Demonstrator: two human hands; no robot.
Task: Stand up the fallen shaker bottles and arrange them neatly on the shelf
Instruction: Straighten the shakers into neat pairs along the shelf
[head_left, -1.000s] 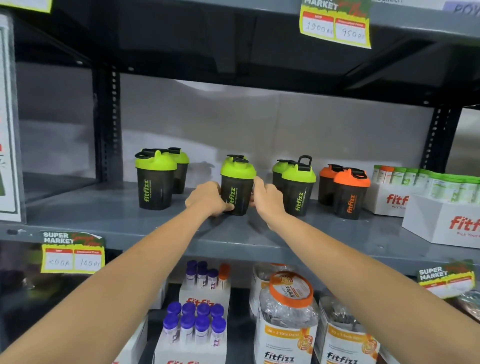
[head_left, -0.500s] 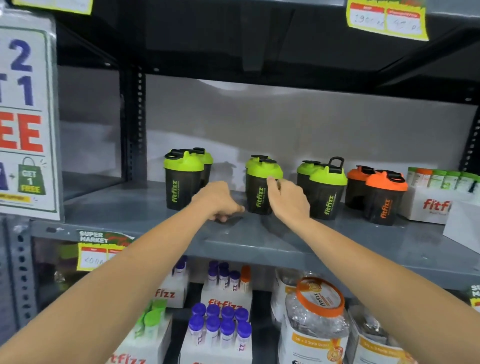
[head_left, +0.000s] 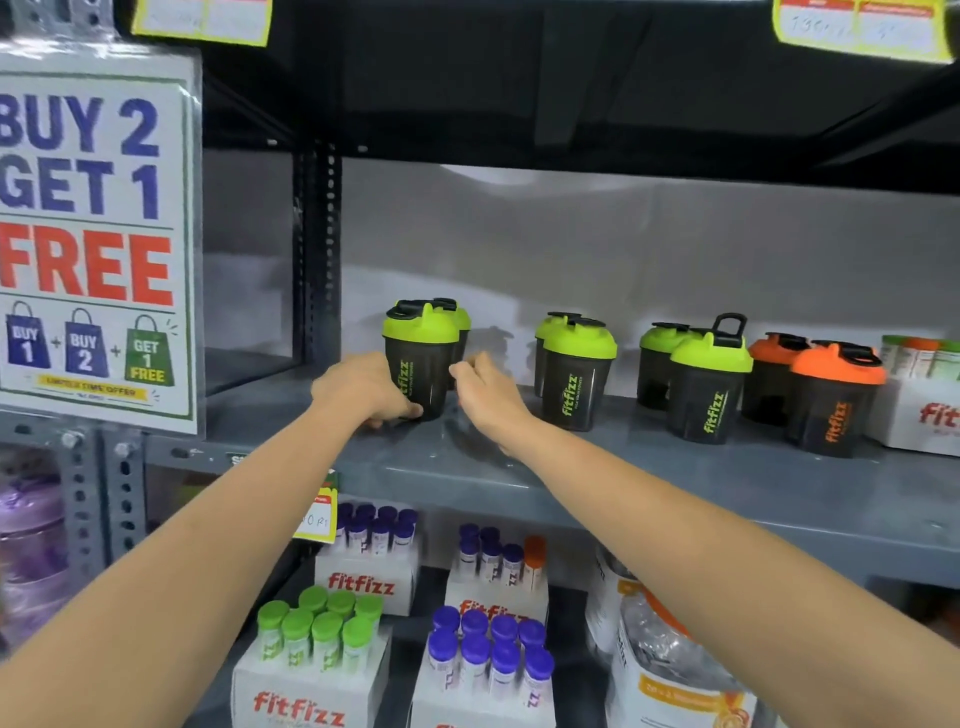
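Black "fitfizz" shaker bottles stand upright in pairs on the grey shelf (head_left: 675, 483). From left there is a green-lidded pair (head_left: 422, 364), a second green pair (head_left: 577, 376), a third green pair (head_left: 709, 392) and an orange-lidded pair (head_left: 831, 402). My left hand (head_left: 363, 389) wraps the lower left side of the front bottle of the leftmost pair. My right hand (head_left: 485, 392) is at that bottle's right side, fingers loosely curled, fingertips at its edge and holding nothing.
A "Buy 2 Get 1 Free" poster (head_left: 93, 234) hangs on the upright at left. White fitfizz boxes (head_left: 924, 410) stand at the shelf's far right. The shelf below holds tube boxes (head_left: 488, 660) and clear jars (head_left: 670, 670).
Both hands left the middle green bottle and moved left to the leftmost pair. My left hand has closed on the front bottle. The view has swung left, so the poster shows.
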